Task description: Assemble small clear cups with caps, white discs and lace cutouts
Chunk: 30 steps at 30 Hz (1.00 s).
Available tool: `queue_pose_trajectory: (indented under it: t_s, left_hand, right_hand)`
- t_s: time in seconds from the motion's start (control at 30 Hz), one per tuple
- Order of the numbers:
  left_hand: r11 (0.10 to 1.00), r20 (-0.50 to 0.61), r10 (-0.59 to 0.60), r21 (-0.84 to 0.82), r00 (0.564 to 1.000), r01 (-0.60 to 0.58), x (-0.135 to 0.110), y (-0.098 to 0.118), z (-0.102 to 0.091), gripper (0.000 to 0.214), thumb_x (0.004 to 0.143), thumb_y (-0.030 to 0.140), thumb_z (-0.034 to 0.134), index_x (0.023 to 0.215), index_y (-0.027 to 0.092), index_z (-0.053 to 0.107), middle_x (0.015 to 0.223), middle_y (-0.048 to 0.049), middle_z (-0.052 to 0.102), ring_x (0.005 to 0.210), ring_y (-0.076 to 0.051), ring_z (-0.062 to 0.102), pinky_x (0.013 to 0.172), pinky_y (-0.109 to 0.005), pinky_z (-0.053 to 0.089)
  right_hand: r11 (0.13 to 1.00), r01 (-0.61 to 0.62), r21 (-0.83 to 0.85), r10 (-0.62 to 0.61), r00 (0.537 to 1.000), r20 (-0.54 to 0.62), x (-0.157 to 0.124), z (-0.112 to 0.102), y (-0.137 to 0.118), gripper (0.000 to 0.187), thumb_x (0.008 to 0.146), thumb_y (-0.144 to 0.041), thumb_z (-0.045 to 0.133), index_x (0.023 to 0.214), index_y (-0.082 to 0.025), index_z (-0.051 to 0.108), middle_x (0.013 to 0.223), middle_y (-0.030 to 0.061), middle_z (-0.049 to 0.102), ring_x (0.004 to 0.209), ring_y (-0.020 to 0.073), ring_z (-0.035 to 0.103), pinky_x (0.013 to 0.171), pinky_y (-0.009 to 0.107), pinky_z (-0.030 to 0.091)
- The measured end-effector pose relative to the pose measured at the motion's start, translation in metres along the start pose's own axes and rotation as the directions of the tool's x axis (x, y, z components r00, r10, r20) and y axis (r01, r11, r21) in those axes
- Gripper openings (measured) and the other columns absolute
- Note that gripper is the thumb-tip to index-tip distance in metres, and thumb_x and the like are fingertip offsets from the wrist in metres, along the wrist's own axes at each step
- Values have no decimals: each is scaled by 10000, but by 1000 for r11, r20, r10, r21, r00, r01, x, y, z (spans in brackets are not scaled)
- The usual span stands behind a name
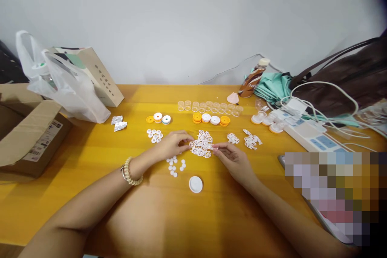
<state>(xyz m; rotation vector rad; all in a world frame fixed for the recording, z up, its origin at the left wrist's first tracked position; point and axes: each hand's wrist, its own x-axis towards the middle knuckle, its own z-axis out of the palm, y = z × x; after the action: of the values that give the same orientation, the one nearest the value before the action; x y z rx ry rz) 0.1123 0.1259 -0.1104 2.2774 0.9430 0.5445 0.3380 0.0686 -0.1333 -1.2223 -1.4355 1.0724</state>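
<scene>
A loose pile of white openwork plastic pieces (202, 145) lies on the table between my hands. At its left edge, the curled fingers and thumb of my left hand (173, 144) close on one of these pieces. From the other side my right hand (234, 161) pinches a white piece between thumb and fingertips. Small white discs (173, 167) lie below my left wrist, and small white round caps (155, 135) sit beyond it. Closer to me rests a round white lid (196, 184). Two smaller groups of openwork pieces (252, 141) lie right of the pile.
Behind are orange and white round parts (211, 119) and a row of clear cups (208, 107). A cardboard box (45, 157), plastic bag (66, 84) and foil packets (119, 123) stand left. Rightward are a bottle (254, 78), power strip (308, 133), cables and a dark bag (344, 76).
</scene>
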Motion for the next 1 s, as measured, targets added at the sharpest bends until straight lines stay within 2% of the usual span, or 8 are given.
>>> queue_pose_trajectory:
  t_s: [0.27,0.53,0.67,0.8,0.9,1.0]
  left_hand:
    - [1000,-85,-26,7,996,26,0,0,10,173,790,197,568,953,182,624,887,-31,619,742,-120,566,684,-234,454]
    - [967,-124,-174,-210,977,145,3,0,13,101,755,215,603,817,142,635,720,-11,622,616,-96,536,576,-209,425]
    - [939,-160,-227,-296,961,172,3,-1,13,119,759,230,602,832,138,621,751,-26,634,647,-101,553,599,-222,435]
    - [914,-249,-213,-392,945,102,3,2,6,150,770,210,588,901,163,643,801,-30,629,729,-117,571,698,-261,450]
    - [877,-311,-158,-480,937,-11,0,9,0,99,767,198,593,812,170,676,834,-33,633,795,-127,582,767,-275,451]
    - [796,-318,-198,-605,927,-37,-3,16,-1,68,746,192,620,762,161,679,843,-36,660,819,-134,603,785,-276,466]
  right_hand:
    - [999,37,-23,-38,999,-26,3,2,6,204,737,-372,636,841,-197,615,843,53,667,784,179,634,774,339,520]
    - [982,177,-66,-181,982,-54,7,11,6,112,757,-314,612,794,-208,610,832,36,620,773,166,599,752,330,516]
    - [988,150,-22,-151,985,-85,8,16,4,134,745,-326,620,800,-204,614,827,37,629,768,166,604,760,331,513]
    - [992,90,91,-79,990,-113,15,25,-6,155,736,-340,630,809,-204,617,830,32,647,793,166,615,785,327,502]
    - [980,87,180,-61,987,-148,16,30,-14,165,719,-327,656,826,-212,606,841,23,652,799,156,614,790,317,497]
    - [973,65,223,-38,991,-125,11,30,-15,179,701,-320,681,822,-214,603,832,20,652,788,150,615,781,307,497]
